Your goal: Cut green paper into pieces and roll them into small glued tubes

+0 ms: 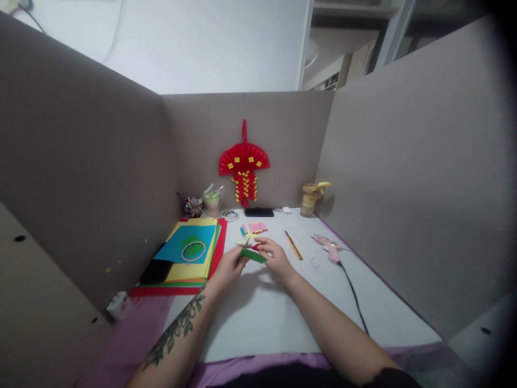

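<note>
Over the middle of the white table, my left hand [233, 263] is closed on one end of a green paper strip [254, 255]. The strip slants across to my right hand [275, 255], whose fingers are closed round the red handles of a small pair of scissors [247, 244]. The metal blades look parted and point left, just above the strip's left end. Beyond my hands lies a row of small pink rolls [257, 227] with yellow ends. A blue-green piece [243, 231] rests beside them. My right fingertips partly hide the scissor handles.
Coloured paper sheets [167, 250] with a ring [193, 251] on top are stacked at left. At right lie a craft knife [293, 245] and a pink glue gun [329, 248], its cord trailing forward. A red fan ornament [244, 167] hangs on the back panel; a phone [259, 213] lies below.
</note>
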`<move>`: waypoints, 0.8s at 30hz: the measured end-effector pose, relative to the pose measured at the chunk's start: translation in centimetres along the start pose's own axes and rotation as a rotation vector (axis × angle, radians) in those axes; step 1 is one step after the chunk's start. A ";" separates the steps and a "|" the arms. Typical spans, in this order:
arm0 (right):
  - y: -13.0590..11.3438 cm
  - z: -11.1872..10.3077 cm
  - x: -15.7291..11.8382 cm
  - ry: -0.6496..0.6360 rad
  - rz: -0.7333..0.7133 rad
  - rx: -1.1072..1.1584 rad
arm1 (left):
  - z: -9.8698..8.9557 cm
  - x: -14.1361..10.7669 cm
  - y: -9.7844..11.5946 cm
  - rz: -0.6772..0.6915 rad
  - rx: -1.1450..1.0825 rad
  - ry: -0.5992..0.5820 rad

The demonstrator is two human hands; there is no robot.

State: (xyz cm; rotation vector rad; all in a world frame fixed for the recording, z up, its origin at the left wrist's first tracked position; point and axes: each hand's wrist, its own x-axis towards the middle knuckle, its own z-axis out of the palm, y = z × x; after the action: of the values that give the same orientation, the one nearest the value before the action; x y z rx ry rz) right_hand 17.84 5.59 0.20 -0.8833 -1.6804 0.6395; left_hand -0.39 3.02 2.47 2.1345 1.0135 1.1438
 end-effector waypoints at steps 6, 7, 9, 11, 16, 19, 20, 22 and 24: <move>-0.6 0.1 -0.2 0.174 -0.211 -0.211 | -0.2 0.2 -0.6 -0.045 0.036 0.023; -0.7 0.0 -0.1 0.185 -0.226 -0.209 | -0.2 0.2 -0.5 -0.044 0.034 -0.004; -0.8 -0.3 0.1 0.162 -0.257 -0.193 | -0.2 0.2 -0.1 -0.037 0.019 -0.063; -1.0 -0.7 0.2 0.126 -0.285 -0.172 | -0.3 0.2 0.3 -0.028 -0.007 -0.113; -1.6 -1.5 0.4 0.046 -0.262 -0.111 | -0.5 0.2 0.6 0.033 -0.093 -0.183; -1.6 -1.6 0.3 0.038 -0.273 -0.129 | -0.5 0.1 0.3 0.043 -0.103 -0.199; -1.5 -1.6 0.3 0.038 -0.285 -0.150 | -0.4 0.0 0.2 0.032 -0.107 -0.197; -1.5 -1.4 0.2 0.022 -0.312 -0.194 | -0.3 0.0 0.0 -0.004 -0.123 -0.192; -1.5 -1.3 0.2 0.016 -0.336 -0.225 | -0.2 -0.1 -0.2 -0.042 -0.149 -0.198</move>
State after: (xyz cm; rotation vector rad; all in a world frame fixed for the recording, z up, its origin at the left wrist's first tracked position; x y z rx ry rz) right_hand 18.68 4.81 1.84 -0.7341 -1.8566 0.2186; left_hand -0.64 3.09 2.43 2.0514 0.8523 0.9361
